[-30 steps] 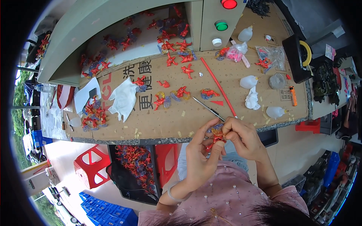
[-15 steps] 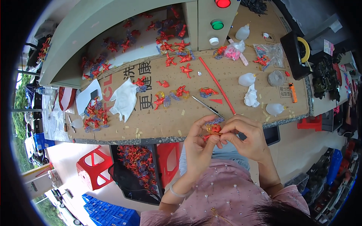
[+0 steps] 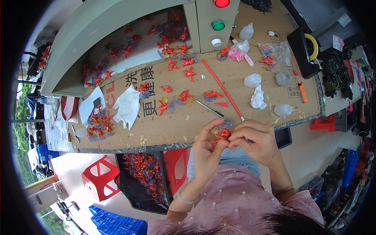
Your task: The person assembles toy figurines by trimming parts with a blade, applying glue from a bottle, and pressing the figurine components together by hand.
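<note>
The person in a pink top (image 3: 235, 192) stays bent over both hands; the left hand (image 3: 205, 152), with a pale band (image 3: 184, 199) at its wrist, has its grip closed around a red figure (image 3: 225, 133) with clear yellow and bluish parts; the right hand (image 3: 256, 143) has a narrow grip, its thumb and fingertips drawn together at the right side of this figure; they seem to pinch a part of it, though the fingers cover the exact contact. The held figure is in the air, just before the near edge of the counter (image 3: 168, 127).

Below this edge, to the left, a black crate (image 3: 164, 176) carries a heap of similar figures (image 3: 144, 174); beside it is a red stool (image 3: 91, 183).

On the counter, nearest to the hands, lie a slim pointed tool (image 3: 211, 110) and a long red stick (image 3: 223, 90); further left are a white glove (image 3: 128, 106) and a pile of figures (image 3: 98, 123); to the right are a squeeze bottle (image 3: 283, 110), a crumpled white tissue (image 3: 258, 98) and an orange lighter (image 3: 302, 93).

At the back stands a grey machine (image 3: 209, 39), with a green button (image 3: 218, 25) and more figures inside its opening.
</note>
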`<state>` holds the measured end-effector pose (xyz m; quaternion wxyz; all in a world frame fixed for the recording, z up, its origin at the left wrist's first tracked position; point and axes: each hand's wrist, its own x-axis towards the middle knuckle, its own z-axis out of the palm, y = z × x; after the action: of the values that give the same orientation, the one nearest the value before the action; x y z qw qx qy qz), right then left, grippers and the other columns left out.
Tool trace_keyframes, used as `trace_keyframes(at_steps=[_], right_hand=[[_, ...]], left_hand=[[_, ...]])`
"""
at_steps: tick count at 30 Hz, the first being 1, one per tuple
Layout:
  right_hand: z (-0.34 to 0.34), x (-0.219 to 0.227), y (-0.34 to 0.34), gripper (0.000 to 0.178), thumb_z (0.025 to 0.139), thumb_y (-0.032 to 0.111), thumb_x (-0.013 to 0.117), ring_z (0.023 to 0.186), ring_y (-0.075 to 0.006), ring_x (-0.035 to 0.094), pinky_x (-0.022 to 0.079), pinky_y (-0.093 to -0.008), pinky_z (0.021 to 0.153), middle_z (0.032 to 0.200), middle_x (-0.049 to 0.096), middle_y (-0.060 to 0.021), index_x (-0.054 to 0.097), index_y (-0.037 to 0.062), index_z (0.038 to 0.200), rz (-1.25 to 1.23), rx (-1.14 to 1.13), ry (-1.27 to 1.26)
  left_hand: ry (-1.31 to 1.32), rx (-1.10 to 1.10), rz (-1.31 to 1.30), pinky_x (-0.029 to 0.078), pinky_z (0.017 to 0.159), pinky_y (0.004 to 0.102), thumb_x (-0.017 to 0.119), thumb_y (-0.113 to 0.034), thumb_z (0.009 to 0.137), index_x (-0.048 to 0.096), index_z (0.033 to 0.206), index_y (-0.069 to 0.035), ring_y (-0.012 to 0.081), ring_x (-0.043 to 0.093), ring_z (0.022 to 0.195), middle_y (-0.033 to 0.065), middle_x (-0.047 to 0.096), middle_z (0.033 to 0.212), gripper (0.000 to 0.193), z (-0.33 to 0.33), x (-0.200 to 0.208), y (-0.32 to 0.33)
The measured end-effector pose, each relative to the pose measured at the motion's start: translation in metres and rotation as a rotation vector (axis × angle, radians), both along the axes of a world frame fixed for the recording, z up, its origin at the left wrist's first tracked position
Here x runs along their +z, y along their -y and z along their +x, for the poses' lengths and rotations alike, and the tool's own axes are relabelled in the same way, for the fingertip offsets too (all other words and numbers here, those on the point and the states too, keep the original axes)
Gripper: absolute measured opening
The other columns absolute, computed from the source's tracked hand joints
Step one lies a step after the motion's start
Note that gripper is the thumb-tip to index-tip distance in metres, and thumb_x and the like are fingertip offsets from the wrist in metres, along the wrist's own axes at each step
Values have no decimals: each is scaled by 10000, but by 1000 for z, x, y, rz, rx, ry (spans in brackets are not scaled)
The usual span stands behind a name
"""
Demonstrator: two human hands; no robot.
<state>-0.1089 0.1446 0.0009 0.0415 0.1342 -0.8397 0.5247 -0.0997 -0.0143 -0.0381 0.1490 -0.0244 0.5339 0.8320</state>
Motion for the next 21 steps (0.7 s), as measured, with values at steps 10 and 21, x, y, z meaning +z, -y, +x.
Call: trace_keyframes(at_steps=[10, 21], right_hand=[[-8, -19, -18, 95, 740, 16, 708, 649, -202, 636, 491, -298, 583, 757, 666, -95, 684, -12, 828, -59, -167, 175], [-32, -78, 27, 159, 776, 26, 676, 761, -292, 624, 495, -365, 665, 856, 629, -141, 644, -9, 928, 237, -254, -38]], left_hand=[[55, 18, -78, 551, 683, 265, 587, -6, 909, 448, 1294, 60, 182, 663, 799, 135, 625, 991, 415, -6, 4, 16], [-14, 253, -216, 544, 631, 252, 581, -42, 922, 459, 1293, 72, 190, 671, 711, 133, 647, 874, 408, -21, 0, 46]])
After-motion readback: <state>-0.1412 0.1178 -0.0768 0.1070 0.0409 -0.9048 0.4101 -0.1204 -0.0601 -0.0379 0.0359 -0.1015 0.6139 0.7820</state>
